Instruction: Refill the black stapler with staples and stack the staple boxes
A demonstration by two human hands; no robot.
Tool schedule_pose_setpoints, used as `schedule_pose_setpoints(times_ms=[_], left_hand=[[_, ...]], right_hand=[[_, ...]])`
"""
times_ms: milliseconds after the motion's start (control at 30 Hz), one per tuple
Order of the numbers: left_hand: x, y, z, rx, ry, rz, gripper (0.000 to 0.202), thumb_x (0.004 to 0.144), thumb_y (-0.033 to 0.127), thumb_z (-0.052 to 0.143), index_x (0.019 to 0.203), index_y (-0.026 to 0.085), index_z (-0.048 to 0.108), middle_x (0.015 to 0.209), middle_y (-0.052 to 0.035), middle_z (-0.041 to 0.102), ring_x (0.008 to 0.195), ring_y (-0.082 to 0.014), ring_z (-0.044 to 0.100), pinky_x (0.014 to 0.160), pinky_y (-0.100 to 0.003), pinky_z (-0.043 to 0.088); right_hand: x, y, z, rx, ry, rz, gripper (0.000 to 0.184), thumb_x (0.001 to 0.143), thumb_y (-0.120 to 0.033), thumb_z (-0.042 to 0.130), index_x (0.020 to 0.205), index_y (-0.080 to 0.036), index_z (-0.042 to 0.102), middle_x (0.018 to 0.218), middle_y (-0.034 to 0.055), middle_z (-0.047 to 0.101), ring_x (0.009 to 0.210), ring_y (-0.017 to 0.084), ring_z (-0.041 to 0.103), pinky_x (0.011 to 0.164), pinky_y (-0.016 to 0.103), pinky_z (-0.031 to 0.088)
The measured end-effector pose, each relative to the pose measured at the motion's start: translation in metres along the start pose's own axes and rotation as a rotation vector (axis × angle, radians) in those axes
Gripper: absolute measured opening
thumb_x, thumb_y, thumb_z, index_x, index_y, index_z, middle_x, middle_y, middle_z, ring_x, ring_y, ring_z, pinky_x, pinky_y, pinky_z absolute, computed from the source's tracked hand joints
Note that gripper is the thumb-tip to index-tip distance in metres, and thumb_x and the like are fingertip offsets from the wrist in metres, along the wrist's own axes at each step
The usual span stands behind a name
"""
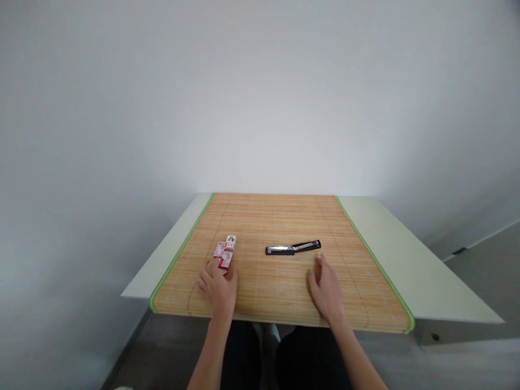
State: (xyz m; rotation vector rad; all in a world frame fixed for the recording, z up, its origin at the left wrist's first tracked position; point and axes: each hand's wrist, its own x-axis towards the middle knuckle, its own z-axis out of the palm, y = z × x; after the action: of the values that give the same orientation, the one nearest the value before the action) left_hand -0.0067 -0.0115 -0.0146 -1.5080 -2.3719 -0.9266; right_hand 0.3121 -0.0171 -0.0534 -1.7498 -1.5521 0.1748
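My left hand (218, 287) lies flat on a bamboo mat (280, 281), fingers apart, its fingertips touching a cluster of small red and white boxes (225, 252). My right hand (326, 290) also rests flat and open on the mat, holding nothing. A black stapler (293, 248), swung open so its metal inside shows, lies just beyond the right hand's fingertips and apart from them.
The mat with green edging covers the middle of a pale table (410, 260) set against white walls. Bare table strips run along the mat's left and right. Grey floor (487, 254) shows to the right, and my dark-clothed legs sit below the table's near edge.
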Motion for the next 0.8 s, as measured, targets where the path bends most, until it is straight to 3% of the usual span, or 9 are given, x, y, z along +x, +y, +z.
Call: schedule_pose_setpoints(times_ms=[133, 267, 333, 433, 533, 633, 800], left_hand=[[0.014, -0.015, -0.004, 0.023, -0.001, 0.019, 0.037, 0.090, 0.038, 0.067, 0.124, 0.022, 0.065, 0.149, -0.0138, 0.047, 0.130, -0.0369, 0.044, 0.108, -0.057, 0.037], [-0.001, 0.000, -0.006, -0.085, -0.032, 0.065, 0.033, 0.091, 0.036, 0.066, 0.122, 0.024, 0.067, 0.139, -0.0113, 0.055, 0.126, -0.0342, 0.049, 0.107, -0.053, 0.040], [-0.013, 0.014, -0.005, -0.224, -0.151, 0.196, 0.034, 0.091, 0.034, 0.066, 0.124, 0.027, 0.067, 0.131, -0.0091, 0.059, 0.123, -0.0306, 0.053, 0.107, -0.048, 0.042], [-0.025, 0.038, 0.003, -0.434, -0.420, 0.429, 0.037, 0.089, 0.030, 0.069, 0.126, 0.031, 0.066, 0.125, -0.0048, 0.061, 0.120, -0.0256, 0.056, 0.107, -0.042, 0.044], [-0.024, 0.058, 0.017, -0.517, -0.607, 0.543, 0.037, 0.086, 0.031, 0.075, 0.122, 0.034, 0.068, 0.122, -0.0024, 0.062, 0.118, -0.0251, 0.057, 0.104, -0.041, 0.044], [-0.016, 0.064, 0.028, -0.516, -0.692, 0.598, 0.037, 0.085, 0.038, 0.077, 0.120, 0.036, 0.069, 0.120, -0.0023, 0.063, 0.119, -0.0268, 0.055, 0.106, -0.044, 0.040], [-0.009, 0.051, 0.033, -0.539, -0.714, 0.605, 0.051, 0.082, 0.047, 0.080, 0.129, 0.035, 0.065, 0.127, -0.0034, 0.061, 0.122, -0.0283, 0.052, 0.107, -0.044, 0.039]], right_hand=[[0.000, -0.002, 0.001, 0.000, 0.004, -0.008, 0.061, 0.101, -0.043, 0.040, 0.157, -0.017, 0.036, 0.155, 0.0147, 0.048, 0.142, 0.032, 0.045, 0.120, 0.052, 0.036], [-0.001, -0.003, 0.000, 0.000, 0.016, -0.029, 0.058, 0.100, -0.040, 0.043, 0.153, -0.018, 0.040, 0.152, 0.0148, 0.051, 0.140, 0.031, 0.047, 0.119, 0.050, 0.037], [0.000, -0.003, -0.002, 0.005, 0.022, -0.041, 0.053, 0.098, -0.038, 0.045, 0.147, -0.019, 0.046, 0.145, 0.0146, 0.056, 0.135, 0.031, 0.050, 0.117, 0.051, 0.039], [0.001, -0.002, -0.008, 0.029, -0.008, -0.077, 0.035, 0.094, -0.035, 0.050, 0.125, -0.022, 0.060, 0.126, 0.0121, 0.065, 0.122, 0.031, 0.058, 0.109, 0.051, 0.044], [0.003, -0.002, -0.014, 0.069, -0.099, -0.174, 0.017, 0.090, -0.029, 0.053, 0.100, -0.026, 0.066, 0.118, 0.0081, 0.067, 0.114, 0.029, 0.061, 0.104, 0.048, 0.047], [0.004, -0.003, -0.017, 0.085, -0.178, -0.254, 0.014, 0.085, -0.027, 0.059, 0.096, -0.028, 0.068, 0.121, 0.0056, 0.067, 0.117, 0.028, 0.060, 0.105, 0.047, 0.046], [0.004, -0.004, -0.015, 0.078, -0.233, -0.285, 0.020, 0.082, -0.030, 0.067, 0.101, -0.030, 0.070, 0.127, 0.0055, 0.065, 0.123, 0.030, 0.058, 0.107, 0.050, 0.044]])
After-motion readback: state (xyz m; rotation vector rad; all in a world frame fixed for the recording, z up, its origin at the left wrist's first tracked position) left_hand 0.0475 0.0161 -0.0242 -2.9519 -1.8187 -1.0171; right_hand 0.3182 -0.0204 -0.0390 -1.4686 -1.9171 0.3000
